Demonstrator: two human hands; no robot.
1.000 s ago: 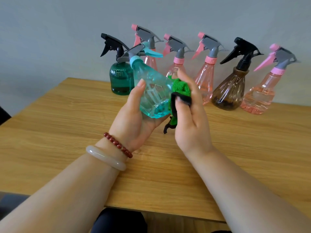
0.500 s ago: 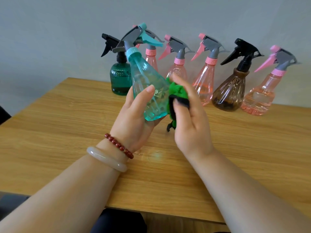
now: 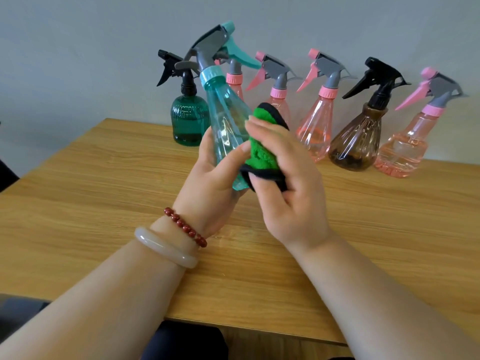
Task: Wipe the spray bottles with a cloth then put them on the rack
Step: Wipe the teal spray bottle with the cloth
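Left hand (image 3: 207,183) holds teal bottle (image 3: 223,118); right hand (image 3: 293,193) presses cloth (image 3: 262,149) against it.

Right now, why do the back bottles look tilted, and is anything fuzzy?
In the head view the wide-angle lens probably bends the edges, so the far-right pink bottle leans outward; the right hand is motion-smeared at its fingertips on the green cloth; soft light leaves a pale glint on the table below the teal bottle.
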